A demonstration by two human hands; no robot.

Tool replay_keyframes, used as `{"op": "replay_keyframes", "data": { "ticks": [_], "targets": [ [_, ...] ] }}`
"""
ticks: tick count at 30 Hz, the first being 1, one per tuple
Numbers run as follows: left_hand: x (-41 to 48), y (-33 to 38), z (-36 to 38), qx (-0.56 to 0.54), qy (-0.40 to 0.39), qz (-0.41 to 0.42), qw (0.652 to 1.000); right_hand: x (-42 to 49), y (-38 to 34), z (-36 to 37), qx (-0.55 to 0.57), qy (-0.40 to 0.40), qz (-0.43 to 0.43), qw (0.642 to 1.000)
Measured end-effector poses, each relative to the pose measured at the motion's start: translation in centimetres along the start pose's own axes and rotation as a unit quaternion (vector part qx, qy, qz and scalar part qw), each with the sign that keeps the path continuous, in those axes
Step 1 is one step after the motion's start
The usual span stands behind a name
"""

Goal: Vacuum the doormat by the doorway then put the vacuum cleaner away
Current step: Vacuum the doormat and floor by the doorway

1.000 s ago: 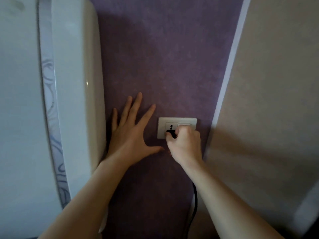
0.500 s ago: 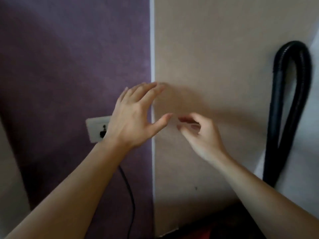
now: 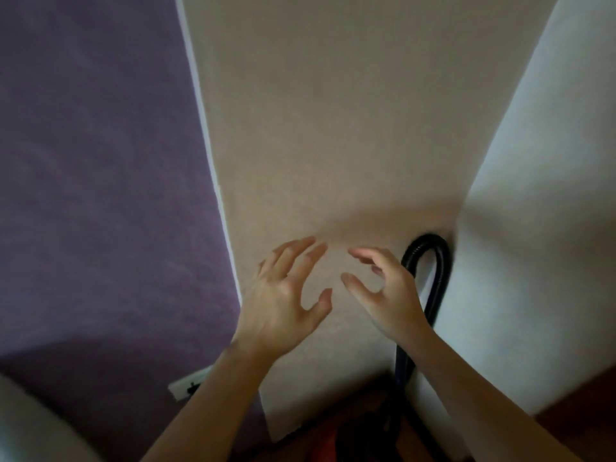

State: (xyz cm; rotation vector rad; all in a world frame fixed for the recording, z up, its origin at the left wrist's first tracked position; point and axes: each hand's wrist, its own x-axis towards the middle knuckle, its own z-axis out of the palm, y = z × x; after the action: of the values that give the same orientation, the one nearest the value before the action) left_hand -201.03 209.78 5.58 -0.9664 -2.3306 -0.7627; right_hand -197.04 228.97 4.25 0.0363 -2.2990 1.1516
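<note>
Head view. Left hand [image 3: 283,301] and right hand [image 3: 388,295] are raised before a beige wall [image 3: 333,128], fingers spread and loosely bent, holding nothing, thumbs facing each other and apart. The black vacuum hose [image 3: 444,271] stands looped upright in the corner at 3 o'clock of the right hand, partly behind it. A socket [image 3: 181,386] with a dark plug [image 3: 191,389] sits on the purple wall [image 3: 100,195], at 7 o'clock of the left hand.
</note>
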Motion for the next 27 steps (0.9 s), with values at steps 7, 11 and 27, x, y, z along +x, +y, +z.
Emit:
{"op": "replay_keyframes", "data": {
  "ticks": [7,11,27],
  "targets": [
    [2.0,6.5,-5.6,-0.039,-0.116,-0.015,0.992,-4.2,-8.9,-8.3,-0.113,-0.056,0.071,0.989],
    [-1.9,7.6,-3.3,-0.054,-0.133,-0.011,0.990,-9.6,-7.1,-10.1,-0.178,-0.032,0.092,0.979],
    [3.1,9.5,11.5,-0.021,-0.259,0.023,0.965,-11.1,7.7,-14.1,-0.281,-0.026,0.105,0.953]
  ]
}}
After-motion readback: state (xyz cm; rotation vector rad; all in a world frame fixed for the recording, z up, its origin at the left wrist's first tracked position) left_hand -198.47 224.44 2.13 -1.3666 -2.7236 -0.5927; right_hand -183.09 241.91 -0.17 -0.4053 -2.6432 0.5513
